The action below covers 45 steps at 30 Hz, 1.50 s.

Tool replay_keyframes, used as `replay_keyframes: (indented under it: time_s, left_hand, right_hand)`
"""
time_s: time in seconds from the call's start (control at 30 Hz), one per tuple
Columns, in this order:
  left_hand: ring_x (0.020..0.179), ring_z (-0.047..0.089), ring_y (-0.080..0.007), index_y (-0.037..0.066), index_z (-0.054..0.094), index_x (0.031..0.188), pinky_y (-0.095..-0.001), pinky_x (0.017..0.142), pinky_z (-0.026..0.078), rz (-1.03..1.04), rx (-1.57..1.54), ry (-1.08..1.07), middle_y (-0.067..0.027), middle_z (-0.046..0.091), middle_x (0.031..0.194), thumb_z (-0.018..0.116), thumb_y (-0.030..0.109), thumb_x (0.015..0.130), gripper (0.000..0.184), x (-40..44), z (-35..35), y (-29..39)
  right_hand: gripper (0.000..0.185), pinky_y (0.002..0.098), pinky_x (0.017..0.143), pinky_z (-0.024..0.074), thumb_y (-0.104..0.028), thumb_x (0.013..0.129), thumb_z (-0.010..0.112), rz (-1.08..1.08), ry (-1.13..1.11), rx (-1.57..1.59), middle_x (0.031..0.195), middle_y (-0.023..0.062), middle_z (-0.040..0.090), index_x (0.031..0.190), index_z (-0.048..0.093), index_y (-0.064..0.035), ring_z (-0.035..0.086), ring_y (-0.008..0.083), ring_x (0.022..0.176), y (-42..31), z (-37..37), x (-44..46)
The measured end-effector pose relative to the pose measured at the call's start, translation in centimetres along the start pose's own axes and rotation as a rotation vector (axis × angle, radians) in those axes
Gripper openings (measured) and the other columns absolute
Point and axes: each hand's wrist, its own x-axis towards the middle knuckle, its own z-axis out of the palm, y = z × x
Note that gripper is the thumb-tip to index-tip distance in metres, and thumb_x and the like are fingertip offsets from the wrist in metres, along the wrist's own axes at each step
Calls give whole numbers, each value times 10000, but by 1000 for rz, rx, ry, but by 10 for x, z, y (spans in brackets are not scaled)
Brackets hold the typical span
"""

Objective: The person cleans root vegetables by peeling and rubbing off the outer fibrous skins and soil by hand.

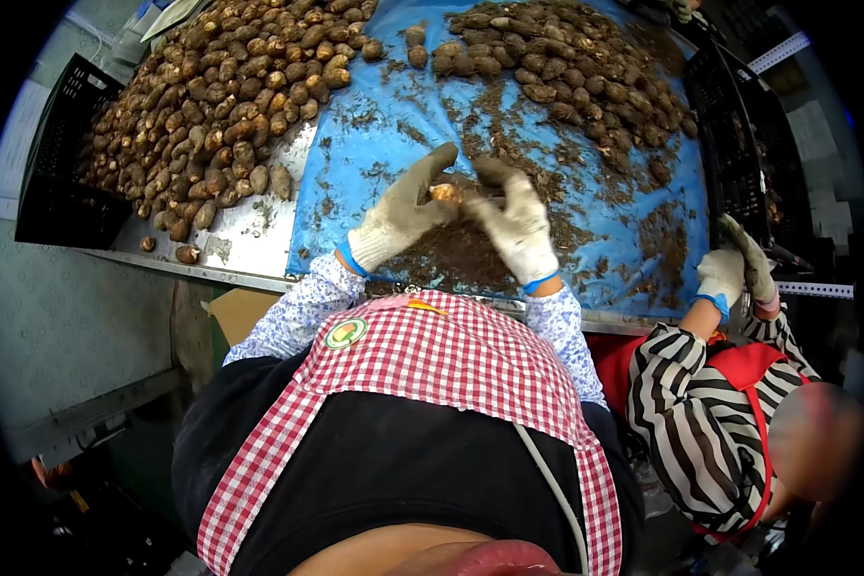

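Note:
My left hand (408, 206), in a soiled white glove, is closed round a brown root tuber (444, 193) whose pale orange end shows between my hands. On the other side of the tuber is my right hand (516, 213), also gloved, with its fingers bent towards it and slightly blurred. Whether the right fingers touch the tuber is hard to make out. Beneath both hands lies loose dark soil (456, 254) on a blue plastic sheet (341, 211).
Tubers form a large pile (230, 96) at left and a darker pile (571, 62) at back right. Black crates stand at left (67, 182) and right (730, 134). A co-worker in striped sleeves (686, 403) is at the right, gloved hands (734, 269) near the table edge.

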Motion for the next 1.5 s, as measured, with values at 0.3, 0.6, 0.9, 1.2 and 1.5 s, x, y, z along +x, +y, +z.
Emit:
replay_keyframes:
  time_s: [0.3,0.6,0.9,1.2,1.5]
  left_hand:
    - [1287,482,-295,8,219,1507,-389,1106,391,-47,-60,-29,-186,490,1378,671,58,873,780,-6,-4,6]
    - [1317,455,-314,-42,232,1489,-384,1112,378,84,103,36,-227,474,1392,640,36,866,749,-1,-7,-1]
    - [951,681,-232,14,600,1220,-314,794,588,9,353,488,-186,655,1154,602,172,946,316,-9,-83,-13]
    - [1274,482,-342,15,526,1308,-489,1068,416,-64,813,1155,-232,515,1335,617,188,912,441,1,-210,-18]
    - [1009,658,-215,4,638,1191,-299,859,561,-19,295,406,-175,665,1162,541,98,958,269,44,-105,-45]
  right_hand:
    - [174,378,765,534,-194,890,663,41,-37,-847,894,155,686,947,671,-31,657,302,822,21,-16,20]
    - [234,383,770,522,-135,815,754,-108,-208,-750,963,151,650,1002,664,-26,633,240,878,-19,14,15]
    - [414,436,553,495,-368,923,631,-101,-232,-1405,622,125,571,638,553,-78,596,302,573,52,-62,39]
    - [172,457,811,470,-181,826,602,-239,64,-1670,926,114,680,967,634,-88,626,301,925,57,-117,183]
    - [374,446,871,477,-295,764,684,96,-82,-1676,1065,176,661,1063,641,-75,624,327,1022,84,-102,207]
